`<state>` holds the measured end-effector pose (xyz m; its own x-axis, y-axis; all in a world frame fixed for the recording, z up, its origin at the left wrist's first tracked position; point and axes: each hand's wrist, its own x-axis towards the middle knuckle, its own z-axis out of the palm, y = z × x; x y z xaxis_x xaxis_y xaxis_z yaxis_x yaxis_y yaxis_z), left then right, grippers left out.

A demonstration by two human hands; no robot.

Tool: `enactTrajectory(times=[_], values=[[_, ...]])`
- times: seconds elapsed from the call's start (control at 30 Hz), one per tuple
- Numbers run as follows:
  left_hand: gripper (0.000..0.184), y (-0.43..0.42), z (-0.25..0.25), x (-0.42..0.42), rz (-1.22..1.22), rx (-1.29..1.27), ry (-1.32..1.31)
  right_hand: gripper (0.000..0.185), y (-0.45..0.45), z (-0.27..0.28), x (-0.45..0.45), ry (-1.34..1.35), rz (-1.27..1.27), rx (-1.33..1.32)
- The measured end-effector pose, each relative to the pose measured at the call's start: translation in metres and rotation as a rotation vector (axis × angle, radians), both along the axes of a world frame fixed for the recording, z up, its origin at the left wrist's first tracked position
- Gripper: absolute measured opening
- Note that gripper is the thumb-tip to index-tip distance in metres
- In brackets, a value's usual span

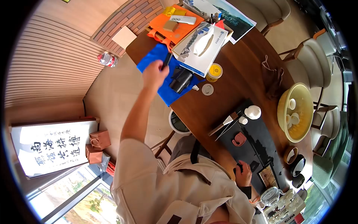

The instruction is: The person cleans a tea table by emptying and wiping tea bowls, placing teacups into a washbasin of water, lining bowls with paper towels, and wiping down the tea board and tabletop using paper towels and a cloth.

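My left hand is closed round a slim black object, whose exact kind I cannot make out. It is above a blue cloth at the table's end, beside a shiny black bundle. My right hand has its fingers curled at the edge of the black tea tray. A small dark thing shows at its fingers, too unclear to name. Close by on the tray are a dark square piece and a framed rectangular piece.
A tissue box, yellow-lidded tin and orange bag stand at the table's end. The tray bears a white pot, brush and pink piece. Right are a yellow basin and glass teapot.
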<state>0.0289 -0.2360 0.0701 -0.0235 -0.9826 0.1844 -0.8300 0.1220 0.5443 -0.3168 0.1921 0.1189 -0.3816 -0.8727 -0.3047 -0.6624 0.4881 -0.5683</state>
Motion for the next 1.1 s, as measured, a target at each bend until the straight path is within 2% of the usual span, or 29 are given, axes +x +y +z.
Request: enactTrajectory(times=[0.03,0.1,0.13,0.17,0.27,0.37,0.43,0.5,0.53,0.57,0.67,0.7,0.73,0.8,0.83,0.9,1.0,1.03,1.1], values=[[0.029,-0.033,0.008,-0.004,0.046,0.071,-0.085,0.024,-0.003,0.000,0.004,0.003,0.020,0.004],[0.031,-0.095,-0.009,-0.013,0.076,0.043,-0.186,0.024,-0.007,0.004,0.010,0.015,0.023,0.001],[0.031,-0.115,-0.002,-0.024,0.083,0.221,-0.179,0.024,-0.009,0.006,0.012,0.019,0.029,0.000],[0.033,-0.136,-0.009,-0.030,0.086,0.236,-0.247,0.024,-0.008,0.006,0.014,0.027,0.019,0.000],[0.036,-0.162,-0.026,-0.048,0.065,0.235,-0.227,0.023,0.006,0.007,0.017,0.038,-0.025,0.079],[0.029,-0.167,-0.034,-0.058,0.091,0.194,-0.274,0.023,0.019,0.003,0.017,0.052,-0.076,0.094],[0.026,-0.156,-0.037,-0.049,0.187,0.011,0.149,0.022,0.031,-0.005,0.012,0.047,-0.080,0.034],[0.020,-0.120,-0.032,-0.046,0.155,-0.390,0.616,0.022,0.034,-0.006,0.009,0.044,-0.097,0.041],[0.016,-0.086,-0.004,-0.057,0.086,-0.616,0.561,0.022,0.037,-0.004,0.012,0.054,-0.114,0.055],[0.014,-0.036,0.023,-0.082,0.025,-0.487,0.878,0.022,0.038,-0.002,0.012,0.040,-0.139,0.038],[0.010,0.048,0.007,-0.134,-0.488,-0.408,0.628,0.023,0.037,0.008,0.014,0.024,-0.223,0.064],[0.011,0.076,0.033,-0.187,-0.726,-0.379,0.504,0.024,0.037,0.007,0.013,0.018,-0.227,0.065],[0.012,0.080,0.040,-0.238,-0.873,-0.291,0.549,0.024,0.039,0.008,0.014,0.019,-0.236,0.036],[0.019,0.059,-0.005,-0.321,-1.093,-0.075,0.383,0.024,0.040,0.017,0.020,0.028,-0.300,0.040],[0.023,0.043,-0.033,-0.366,-1.176,-0.018,0.270,0.024,0.041,0.018,0.021,0.033,-0.348,0.039],[0.032,0.013,-0.080,-0.445,-1.348,-0.021,-0.201,0.024,0.060,0.013,0.027,0.061,-0.409,0.068],[0.044,0.006,-0.104,-0.508,-1.459,-0.074,-0.645,0.024,0.088,0.007,0.042,0.039,-0.516,0.180],[0.043,0.012,-0.104,-0.514,-1.495,-0.017,-0.727,0.024,0.097,0.003,0.046,0.043,-0.534,0.206],[0.044,0.020,-0.113,-0.508,-1.436,0.030,-0.665,0.024,0.117,-0.006,0.055,0.056,-0.566,0.167]])
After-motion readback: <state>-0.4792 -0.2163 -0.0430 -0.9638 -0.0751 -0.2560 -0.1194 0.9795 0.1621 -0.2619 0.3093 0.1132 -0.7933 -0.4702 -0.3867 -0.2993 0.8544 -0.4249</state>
